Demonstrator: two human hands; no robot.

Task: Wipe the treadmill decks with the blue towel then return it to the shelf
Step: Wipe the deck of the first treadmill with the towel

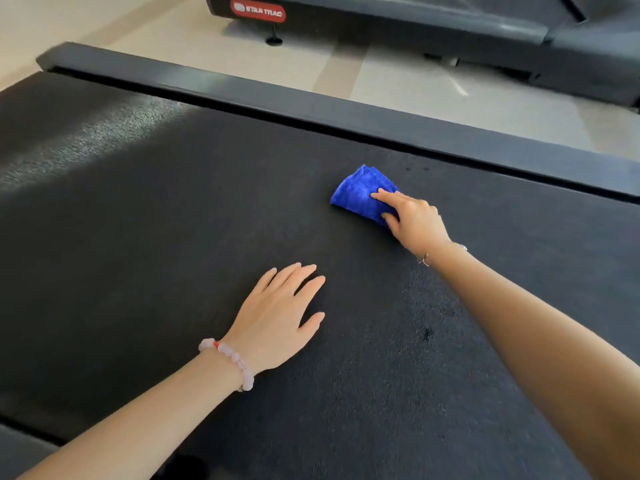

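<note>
A black treadmill deck [145, 220] fills most of the head view. The folded blue towel [362, 192] lies on the belt right of centre, near the far side rail. My right hand [414, 220] presses down on the towel's near edge, with the fingers gripping it. My left hand [277, 317] rests flat on the belt with the fingers spread, holding nothing. It lies nearer to me and to the left of the towel. No shelf is in view.
A dark side rail [311, 109] borders the belt's far edge. Beyond it is pale floor [433, 84] and a second treadmill [450, 26] with a red logo plate [258, 9]. A small dark spot [427, 334] marks the belt.
</note>
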